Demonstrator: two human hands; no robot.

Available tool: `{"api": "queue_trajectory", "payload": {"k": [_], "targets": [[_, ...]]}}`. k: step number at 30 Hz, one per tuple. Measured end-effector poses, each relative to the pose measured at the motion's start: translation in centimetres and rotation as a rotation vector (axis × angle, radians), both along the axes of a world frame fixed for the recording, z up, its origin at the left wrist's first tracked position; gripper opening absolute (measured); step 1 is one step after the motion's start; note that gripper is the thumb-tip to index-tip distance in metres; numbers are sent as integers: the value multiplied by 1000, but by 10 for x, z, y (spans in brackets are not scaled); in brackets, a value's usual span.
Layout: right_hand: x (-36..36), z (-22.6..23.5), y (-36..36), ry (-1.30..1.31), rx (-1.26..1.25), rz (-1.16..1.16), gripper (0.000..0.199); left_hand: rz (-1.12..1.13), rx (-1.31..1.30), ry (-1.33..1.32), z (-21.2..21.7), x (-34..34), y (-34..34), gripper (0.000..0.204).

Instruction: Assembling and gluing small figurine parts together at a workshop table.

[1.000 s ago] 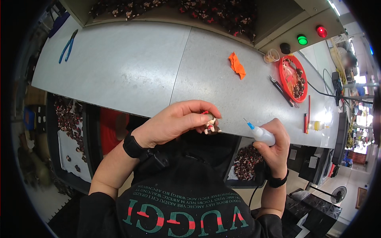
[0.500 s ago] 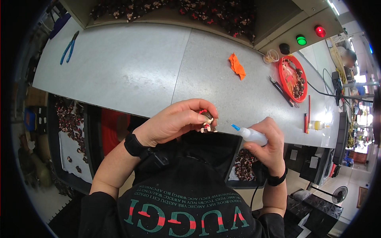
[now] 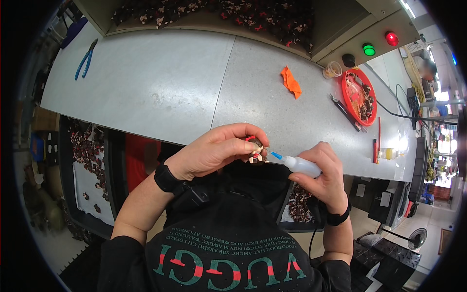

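Between the thumb and fingers of my left hand point(image 3: 224, 147) is a small doll figurine point(image 3: 256, 155), brown-haired with red and cream parts. My fingers cover part of its head. My right hand point(image 3: 325, 176) is wrapped round a white squeeze bottle point(image 3: 302, 166) with a blue-based needle tip point(image 3: 277, 155). The bottle lies nearly level, its tip pointing left at the figurine; whether the fine needle touches it I cannot tell. Both hands are over the table's near edge, in front of my body.
A red plate point(image 3: 346, 97) of small brown pieces stands at right, beside a craft knife point(image 3: 344, 111) and a clear cup point(image 3: 332, 70). An orange scrap point(image 3: 291, 82) and blue pliers point(image 3: 86, 61) lie farther off. Trays of figurine parts point(image 3: 87, 151) sit below the table edge.
My right hand has moved left with the squeeze bottle, bringing its tip up to the figurine. The left hand and figurine have shifted only slightly.
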State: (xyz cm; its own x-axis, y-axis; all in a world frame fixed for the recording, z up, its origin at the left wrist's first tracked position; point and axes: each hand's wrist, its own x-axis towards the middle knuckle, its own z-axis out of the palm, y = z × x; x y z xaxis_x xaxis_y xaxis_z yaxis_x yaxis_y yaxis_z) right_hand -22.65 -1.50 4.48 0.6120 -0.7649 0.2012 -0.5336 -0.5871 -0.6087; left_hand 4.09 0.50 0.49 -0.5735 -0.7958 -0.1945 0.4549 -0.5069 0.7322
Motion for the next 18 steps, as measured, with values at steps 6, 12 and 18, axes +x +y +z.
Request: {"api": "queue_trajectory", "payload": {"k": [6,12,18], "targets": [[3,0,-1,-22,-7,-21,35,-7,0,1,2,0,0,23],[5,2,-1,-28,-20,-12,35,-13,1,-3,3,0,-1,23],[7,9,-2,10,-60,0,35,-16,5,3,1,1,-1,23]]}}
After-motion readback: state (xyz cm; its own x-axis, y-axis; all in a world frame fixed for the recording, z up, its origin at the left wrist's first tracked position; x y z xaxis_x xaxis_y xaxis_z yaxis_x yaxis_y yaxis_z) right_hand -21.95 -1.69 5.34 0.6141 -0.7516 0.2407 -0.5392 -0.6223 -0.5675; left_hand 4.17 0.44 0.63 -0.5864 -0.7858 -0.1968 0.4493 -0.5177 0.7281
